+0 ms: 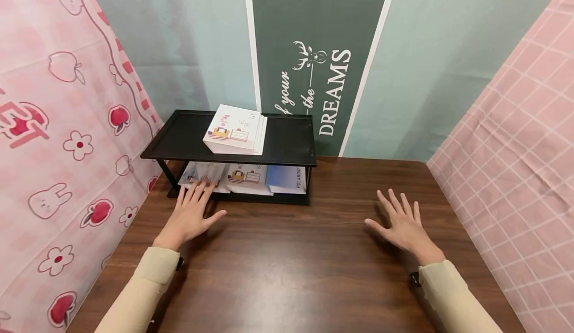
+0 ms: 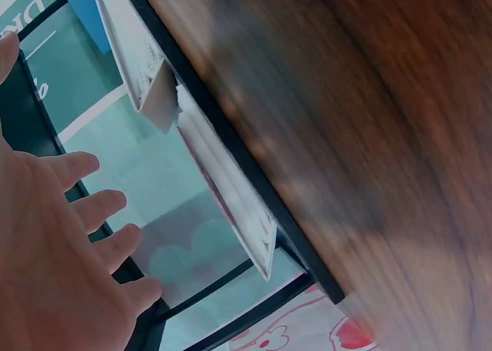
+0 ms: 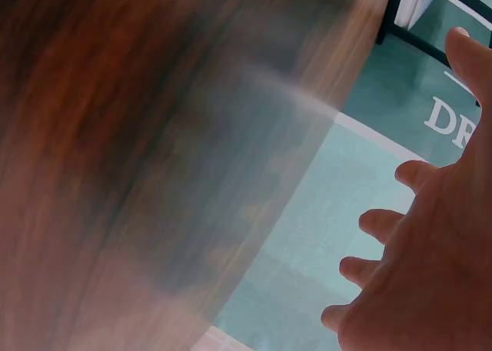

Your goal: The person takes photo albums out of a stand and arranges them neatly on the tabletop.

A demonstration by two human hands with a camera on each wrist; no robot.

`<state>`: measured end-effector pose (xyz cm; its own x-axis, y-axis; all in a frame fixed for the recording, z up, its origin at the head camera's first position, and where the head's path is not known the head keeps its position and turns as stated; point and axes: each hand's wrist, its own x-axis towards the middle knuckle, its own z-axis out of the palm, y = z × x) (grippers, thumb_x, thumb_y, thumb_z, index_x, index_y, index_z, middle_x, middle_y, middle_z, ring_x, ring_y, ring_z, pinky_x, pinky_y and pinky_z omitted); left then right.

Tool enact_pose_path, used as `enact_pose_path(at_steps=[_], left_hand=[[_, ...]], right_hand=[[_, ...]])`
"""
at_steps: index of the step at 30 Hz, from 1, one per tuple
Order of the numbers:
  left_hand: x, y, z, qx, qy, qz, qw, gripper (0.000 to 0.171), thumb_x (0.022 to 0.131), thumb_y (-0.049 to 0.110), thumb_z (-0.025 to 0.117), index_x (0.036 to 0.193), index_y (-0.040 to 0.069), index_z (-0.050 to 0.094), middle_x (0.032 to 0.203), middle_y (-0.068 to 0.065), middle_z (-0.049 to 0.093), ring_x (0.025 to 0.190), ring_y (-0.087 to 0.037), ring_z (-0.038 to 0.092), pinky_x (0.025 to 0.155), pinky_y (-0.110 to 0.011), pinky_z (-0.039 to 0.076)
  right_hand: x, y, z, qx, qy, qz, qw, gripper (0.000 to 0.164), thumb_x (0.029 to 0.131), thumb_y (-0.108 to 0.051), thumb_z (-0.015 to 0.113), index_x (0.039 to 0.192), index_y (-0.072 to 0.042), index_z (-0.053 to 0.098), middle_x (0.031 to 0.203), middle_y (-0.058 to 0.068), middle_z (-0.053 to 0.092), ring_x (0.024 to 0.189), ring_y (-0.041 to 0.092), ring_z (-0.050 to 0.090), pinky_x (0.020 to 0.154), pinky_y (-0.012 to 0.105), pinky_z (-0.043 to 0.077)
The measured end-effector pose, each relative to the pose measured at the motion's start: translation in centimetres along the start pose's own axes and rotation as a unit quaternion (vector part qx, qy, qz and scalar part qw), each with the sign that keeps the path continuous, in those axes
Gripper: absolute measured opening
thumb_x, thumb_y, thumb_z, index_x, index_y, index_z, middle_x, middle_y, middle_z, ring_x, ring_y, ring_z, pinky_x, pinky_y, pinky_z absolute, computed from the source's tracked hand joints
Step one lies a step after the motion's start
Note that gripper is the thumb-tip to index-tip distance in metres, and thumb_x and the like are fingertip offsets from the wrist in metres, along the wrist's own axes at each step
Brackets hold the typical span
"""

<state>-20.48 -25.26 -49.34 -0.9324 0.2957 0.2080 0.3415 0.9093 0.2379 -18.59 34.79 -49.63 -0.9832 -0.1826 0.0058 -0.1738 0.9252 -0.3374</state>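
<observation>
My left hand [image 1: 190, 218] is spread with straight fingers in front of the lower left of a black two-tier shelf [image 1: 291, 138]; its fingertips overlap the lower tier in the head view. Nothing is in its palm. My right hand [image 1: 405, 228], also spread and holding nothing, hovers over the right side of the table. On the shelf's top lies a white box-like stack [image 1: 235, 128] with a printed yellow and purple picture. Below, side by side, are a pale printed stack [image 1: 204, 171] partly behind my left fingers, a similar white one [image 1: 246, 178], and a blue-and-white item [image 1: 287, 178] marked POLAROID.
The brown wooden table [image 1: 278, 253] runs back to a green wall cloth [image 1: 403, 74] with white lettering. Pink patterned cloth [image 1: 54, 173] borders the left side, and a pink checked cloth [image 1: 524, 148] the right. The shelf stands at the back left.
</observation>
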Motion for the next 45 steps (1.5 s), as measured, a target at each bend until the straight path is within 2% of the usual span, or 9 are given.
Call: enact_pose_path(at_steps=[6,11,19,26,32,37,45], left_hand=[[0.0,0.1,-0.8,0.007,-0.007,-0.005,0.9999,0.095,0.100,0.060,0.067,0.169,0.006,0.030,0.172,-0.026,0.028,0.161,-0.048,0.016,0.129,-0.070,0.004],[-0.4,0.3,-1.8,0.006,-0.007,-0.008,0.9999,0.097,0.100,0.061,0.067,0.170,0.006,0.028,0.173,-0.027,0.024,0.162,-0.048,0.013,0.130,-0.068,0.001],[-1.0,0.9,-4.0,0.008,0.021,0.000,0.9997,0.097,0.100,0.060,0.068,0.170,0.008,0.027,0.176,-0.023,0.022,0.163,-0.044,0.011,0.129,-0.069,0.002],[-1.5,1.1,-5.8,0.011,0.057,0.015,0.9982,0.098,0.100,0.058,0.069,0.171,0.009,0.025,0.178,-0.020,0.018,0.164,-0.042,0.009,0.131,-0.063,-0.004],[-1.7,1.5,-7.5,0.015,0.081,0.022,0.9964,0.098,0.099,0.061,0.068,0.171,0.010,0.025,0.177,-0.020,0.021,0.163,-0.043,0.012,0.132,-0.062,-0.004],[-0.8,1.9,-9.1,0.016,0.100,0.023,0.9946,0.097,0.099,0.061,0.068,0.171,0.010,0.027,0.175,-0.022,0.024,0.161,-0.046,0.017,0.131,-0.065,0.000],[2.0,2.3,-11.0,0.017,0.102,0.021,0.9944,0.095,0.100,0.053,0.071,0.171,0.008,0.026,0.175,-0.022,0.023,0.163,-0.042,0.013,0.130,-0.068,0.006]], right_hand=[[0.2,-0.4,-0.4,0.003,0.019,-0.011,1.000,0.099,0.101,-0.068,0.061,0.175,-0.025,0.009,0.179,0.022,0.003,0.161,0.054,-0.004,0.123,0.073,-0.016],[0.5,-0.9,-0.7,-0.003,0.037,-0.025,0.999,0.099,0.101,-0.067,0.062,0.175,-0.027,0.010,0.179,0.020,0.005,0.162,0.053,-0.002,0.124,0.074,-0.013],[1.0,-2.7,-1.5,-0.004,0.058,-0.051,0.997,0.098,0.101,-0.067,0.063,0.174,-0.030,0.010,0.180,0.016,0.005,0.163,0.050,-0.001,0.126,0.071,-0.013],[1.7,-5.0,-2.7,-0.001,0.065,-0.074,0.995,0.097,0.101,-0.066,0.063,0.174,-0.030,0.011,0.181,0.014,0.004,0.164,0.046,-0.003,0.127,0.069,-0.011],[2.5,-7.0,-3.5,-0.001,0.070,-0.088,0.994,0.097,0.100,-0.067,0.064,0.174,-0.028,0.014,0.181,0.010,0.005,0.165,0.042,-0.004,0.129,0.065,-0.011],[3.4,-8.3,-3.9,-0.001,0.069,-0.104,0.992,0.097,0.100,-0.068,0.063,0.174,-0.028,0.014,0.181,0.008,0.004,0.165,0.040,-0.004,0.129,0.066,-0.009],[5.3,-11.5,-4.2,0.002,0.086,-0.140,0.986,0.098,0.100,-0.067,0.064,0.174,-0.029,0.013,0.181,0.008,0.007,0.166,0.037,-0.002,0.131,0.062,-0.007]])
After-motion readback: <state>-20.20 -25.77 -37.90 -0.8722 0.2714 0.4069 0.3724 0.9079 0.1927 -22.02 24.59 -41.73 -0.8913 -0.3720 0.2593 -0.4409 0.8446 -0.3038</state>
